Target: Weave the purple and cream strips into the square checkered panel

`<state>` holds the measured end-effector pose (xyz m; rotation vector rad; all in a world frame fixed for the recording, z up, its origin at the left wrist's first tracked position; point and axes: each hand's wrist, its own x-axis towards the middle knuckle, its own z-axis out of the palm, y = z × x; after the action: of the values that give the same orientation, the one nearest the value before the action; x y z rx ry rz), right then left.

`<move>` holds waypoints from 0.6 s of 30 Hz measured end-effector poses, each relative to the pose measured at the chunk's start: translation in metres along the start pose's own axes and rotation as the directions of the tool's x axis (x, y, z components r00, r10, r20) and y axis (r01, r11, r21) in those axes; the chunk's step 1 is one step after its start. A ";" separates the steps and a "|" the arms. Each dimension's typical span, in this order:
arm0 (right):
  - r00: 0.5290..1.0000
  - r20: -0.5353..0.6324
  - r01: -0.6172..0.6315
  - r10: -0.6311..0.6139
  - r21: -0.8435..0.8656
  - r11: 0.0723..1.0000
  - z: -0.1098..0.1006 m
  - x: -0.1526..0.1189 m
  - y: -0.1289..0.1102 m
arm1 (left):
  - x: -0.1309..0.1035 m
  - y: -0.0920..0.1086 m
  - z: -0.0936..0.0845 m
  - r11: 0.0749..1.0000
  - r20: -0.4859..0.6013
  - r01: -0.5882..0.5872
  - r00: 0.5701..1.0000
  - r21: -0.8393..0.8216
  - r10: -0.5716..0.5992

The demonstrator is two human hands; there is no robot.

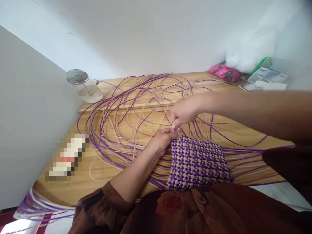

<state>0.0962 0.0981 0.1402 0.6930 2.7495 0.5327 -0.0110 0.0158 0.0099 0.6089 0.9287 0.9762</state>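
Observation:
A purple and beige woven piece (pixel 200 162) with a checkered pattern lies on the table against my front. Long loose purple and beige strands run out from its far edge and both sides. At its far left corner my left hand (pixel 165 139) is closed, thumb and fingers pinching the edge of the weave. Just above it my right hand (pixel 185 110) comes in from the right, knuckles up, its fingers pinched on a strand at the same corner. The fingertips of both hands nearly meet, and the exact crossing of strands between them is partly hidden.
Loose strands (pixel 117 97) loop across the wooden table (pixel 63 191) and hang over its left front edge. A clear bottle with a grey lid (pixel 84 86) stands back left. A blurred-out object (pixel 68 157) lies left. Back right are a pink item (pixel 224 71), papers (pixel 266 78) and a white plastic bag (pixel 251 48).

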 end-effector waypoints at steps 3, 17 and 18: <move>0.998 -0.022 0.062 -0.059 0.174 0.983 0.002 0.001 0.003 | 0.000 0.001 -0.001 0.999 0.022 -0.019 1.000 -0.031 0.020; 0.965 0.039 0.150 -0.260 0.731 0.665 0.026 0.015 -0.012 | -0.002 0.002 0.000 0.993 -0.002 -0.039 0.999 -0.110 0.039; 0.963 0.045 0.150 -0.265 0.727 0.670 0.026 0.016 -0.012 | -0.001 0.002 0.000 0.991 -0.010 -0.016 1.000 -0.132 0.015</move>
<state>0.0864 0.1034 0.1093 0.5059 2.7856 -0.6853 -0.0124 0.0158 0.0123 0.5008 0.8613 1.0462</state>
